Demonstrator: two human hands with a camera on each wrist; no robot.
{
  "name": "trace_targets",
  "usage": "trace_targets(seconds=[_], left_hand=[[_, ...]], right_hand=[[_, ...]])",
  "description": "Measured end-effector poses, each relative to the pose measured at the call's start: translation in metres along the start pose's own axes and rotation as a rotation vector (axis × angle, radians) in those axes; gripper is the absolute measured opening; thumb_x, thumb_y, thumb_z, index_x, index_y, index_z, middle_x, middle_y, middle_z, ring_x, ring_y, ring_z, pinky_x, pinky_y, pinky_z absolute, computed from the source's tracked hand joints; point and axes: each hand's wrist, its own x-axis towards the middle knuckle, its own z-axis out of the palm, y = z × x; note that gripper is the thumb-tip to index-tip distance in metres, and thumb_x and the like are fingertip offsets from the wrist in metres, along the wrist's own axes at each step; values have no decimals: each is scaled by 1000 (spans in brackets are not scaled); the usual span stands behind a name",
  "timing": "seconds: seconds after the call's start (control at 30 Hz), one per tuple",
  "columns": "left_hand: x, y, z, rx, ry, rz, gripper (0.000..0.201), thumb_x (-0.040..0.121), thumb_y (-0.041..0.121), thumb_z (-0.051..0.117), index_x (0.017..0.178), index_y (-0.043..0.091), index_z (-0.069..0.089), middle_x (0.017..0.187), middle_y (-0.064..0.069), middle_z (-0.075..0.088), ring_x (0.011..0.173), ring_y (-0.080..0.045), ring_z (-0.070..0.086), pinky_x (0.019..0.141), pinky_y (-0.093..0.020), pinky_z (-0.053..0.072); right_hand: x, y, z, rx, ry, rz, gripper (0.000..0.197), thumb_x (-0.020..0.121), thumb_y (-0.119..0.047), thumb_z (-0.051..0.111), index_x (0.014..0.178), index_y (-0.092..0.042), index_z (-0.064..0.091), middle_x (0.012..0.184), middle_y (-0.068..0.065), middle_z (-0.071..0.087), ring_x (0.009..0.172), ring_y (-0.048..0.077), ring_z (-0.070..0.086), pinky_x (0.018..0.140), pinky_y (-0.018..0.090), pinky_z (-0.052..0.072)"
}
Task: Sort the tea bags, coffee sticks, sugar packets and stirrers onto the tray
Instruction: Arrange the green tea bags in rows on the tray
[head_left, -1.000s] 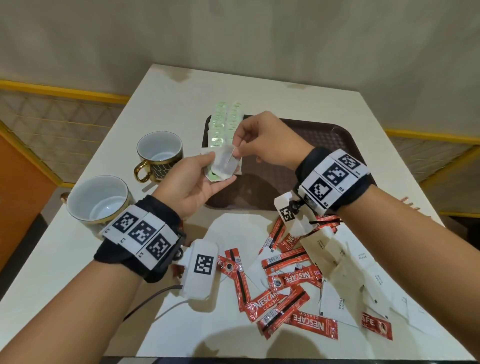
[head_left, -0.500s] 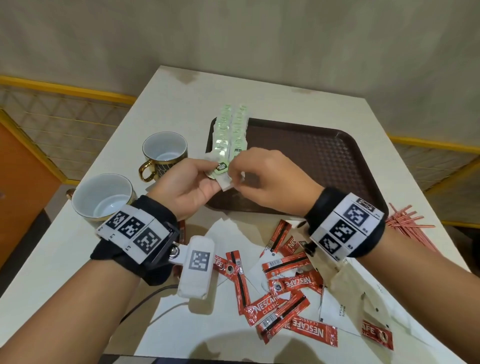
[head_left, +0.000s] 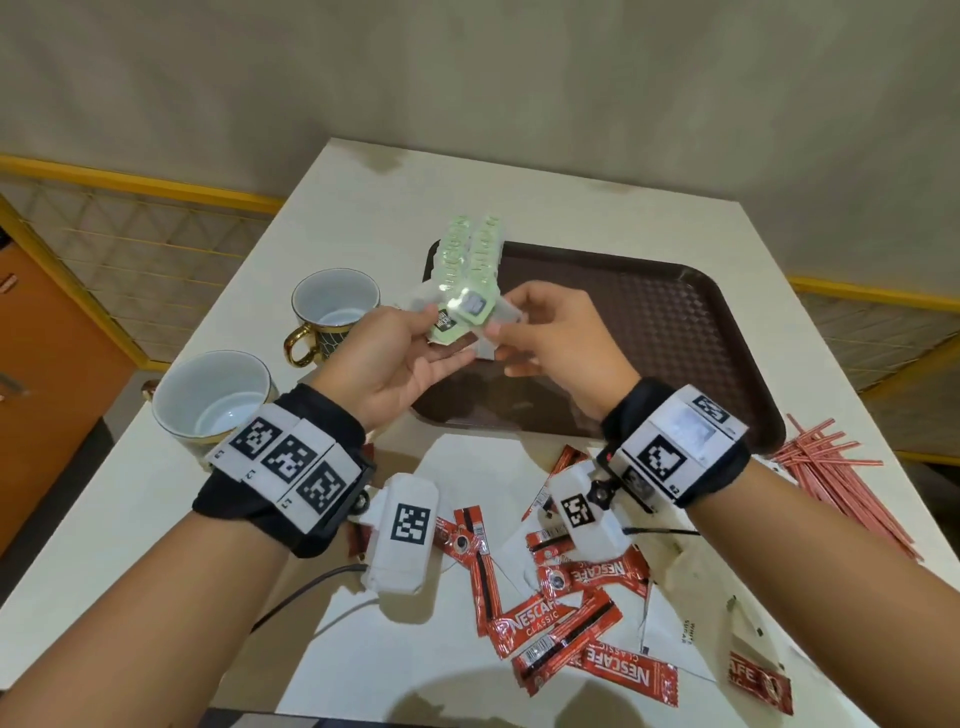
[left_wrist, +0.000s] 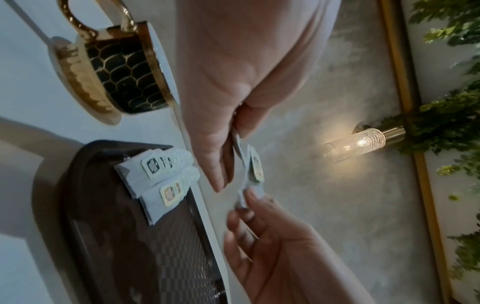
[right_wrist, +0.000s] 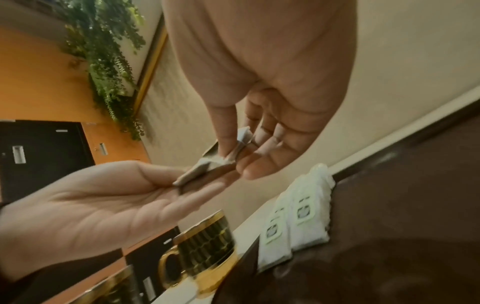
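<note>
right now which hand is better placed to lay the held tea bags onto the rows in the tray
Right. The right hand pinches the tea bags from the tray side, near the rows in its far left corner. The left hand grips them from the cup side, outside the tray.

Black wristbands (head_left: 727, 462) carry white blocks with black square-code markers; a white tagged camera pod (head_left: 402, 535) hangs lower centre, cable trailing.
</note>
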Motion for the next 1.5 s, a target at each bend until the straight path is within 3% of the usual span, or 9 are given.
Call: trace_targets(seconds=[0.23,0.37,0.6,0.73,0.83,0.93,1.07,1.2,1.5], left_hand=[[3,12,-5,431,126,190,12,101,4,46,100,9,58,96,-13,70,72,-15,73,61,-19,57],[7,17,-1,760,123,307,18,96,9,59,112,15,64,84,-11,62,50,-5,59,47,-14,45],[13,12,0,700,228,406,17,88,13,70,101,4,67,72,-5,61,40,2,50,41,-9,36],[20,11,-6,792,277,542,18,95,9,59,108,7,71,83,-2,65,66,-2,59,55,-11,46],[27,19,-8,949,306,529,25,97,6,51,111,13,70,106,-6,68,96,-19,63,81,-29,57],[32,26,1,1251,285,441,37,94,-3,44,120,11,67,128,-9,61,115,-29,58,95,-30,49],[48,27,19,1627,242,335,41,91,-1,51,130,9,58,134,-11,56,120,-28,54,95,-30,45],[63,16,33,2048,159,211,30,88,0,56,117,3,62,118,-15,63,104,-31,60,79,-32,45],[85,8,32,2203,168,103,26,90,0,56,114,2,63,118,-19,61,106,-36,61,84,-35,48]], right_hand=[[3,-23,-34,-54,-230,-52,12,90,-8,66,100,-2,63,94,16,68,78,20,65,67,32,58],[8,-18,-25,-242,-256,-29,18,87,-7,69,100,3,64,94,23,69,70,13,65,59,25,55],[7,-6,-6,46,-208,102,17,89,3,61,104,-3,58,103,24,68,74,23,69,62,25,60],[10,-4,-7,327,-227,189,33,91,13,45,113,-8,60,108,18,66,77,20,69,65,24,59],[16,-3,-18,468,-150,271,34,90,14,37,96,-11,60,99,12,62,80,22,67,66,28,59],[24,-3,-26,599,-98,363,17,94,0,41,92,-8,56,88,10,61,81,27,67,70,33,62],[48,5,-26,124,-44,337,10,94,-5,53,98,-12,59,97,10,58,90,24,59,69,36,60],[64,11,-15,-224,-64,290,28,82,6,66,107,-8,63,91,11,60,73,18,56,58,27,54],[87,10,7,-664,-183,208,37,69,1,82,60,-12,49,72,14,62,84,34,72,75,49,60]])
